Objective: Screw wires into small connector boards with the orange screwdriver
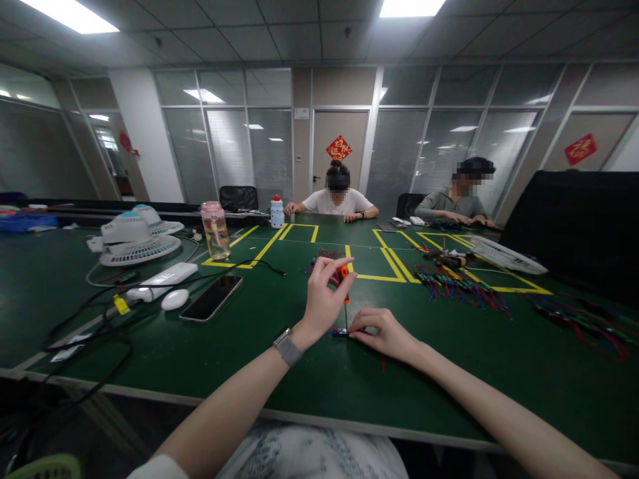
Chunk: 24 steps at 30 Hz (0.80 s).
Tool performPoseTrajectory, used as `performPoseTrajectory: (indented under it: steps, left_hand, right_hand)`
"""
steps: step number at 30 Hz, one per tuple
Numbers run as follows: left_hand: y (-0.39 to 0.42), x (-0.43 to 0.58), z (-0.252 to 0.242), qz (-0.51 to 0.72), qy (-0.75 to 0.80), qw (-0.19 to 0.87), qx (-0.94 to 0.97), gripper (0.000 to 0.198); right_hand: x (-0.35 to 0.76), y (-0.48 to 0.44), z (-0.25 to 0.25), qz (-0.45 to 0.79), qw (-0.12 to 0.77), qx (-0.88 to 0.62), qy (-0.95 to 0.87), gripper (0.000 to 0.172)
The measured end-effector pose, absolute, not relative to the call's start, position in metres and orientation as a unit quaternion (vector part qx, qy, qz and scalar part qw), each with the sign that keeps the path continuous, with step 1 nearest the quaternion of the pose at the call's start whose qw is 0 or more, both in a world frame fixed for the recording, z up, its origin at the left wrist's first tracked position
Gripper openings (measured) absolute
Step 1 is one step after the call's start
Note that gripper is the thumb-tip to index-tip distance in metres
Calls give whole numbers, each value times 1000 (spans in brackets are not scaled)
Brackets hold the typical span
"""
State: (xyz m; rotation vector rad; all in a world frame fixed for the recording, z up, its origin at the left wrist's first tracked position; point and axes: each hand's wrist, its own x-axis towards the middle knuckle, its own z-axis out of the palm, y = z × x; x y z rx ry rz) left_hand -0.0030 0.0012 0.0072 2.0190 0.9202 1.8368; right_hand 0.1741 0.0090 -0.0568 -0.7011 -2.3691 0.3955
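My left hand (327,286), with a watch (288,347) at its wrist, is closed around the orange and black handle of a screwdriver (345,274). The screwdriver stands upright, its thin shaft pointing down to a small circuit board (340,332) flat on the green table (299,392). Fingers of my right hand (377,330) pinch the right end of that board and press it against the tabletop. Red and blue wires show by the board. Whether the tip sits in a screw is too small to tell.
Wired boards (449,283) lie in a pile at the right, near a white fan (508,255). To the left are a phone (212,298), a white mouse-shaped case (175,300), black cables and a bottle (215,229). Two people (338,199) sit across the table.
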Motion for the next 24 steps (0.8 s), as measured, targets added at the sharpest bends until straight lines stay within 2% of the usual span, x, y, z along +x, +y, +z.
performPoseTrajectory:
  steps: [7,13,24]
  left_hand:
    - [3,-4,5,642,343,126,674,23]
    - [5,-2,3,619,307,191,697,33]
    - [2,-2,6,639,318,121,690,25]
  right_hand:
    - [174,9,-57,149,315,-265,-899,20]
    - [174,8,-56,151,313,-261,-901,19]
    - [174,7,-54,141,303,-266,-904,18]
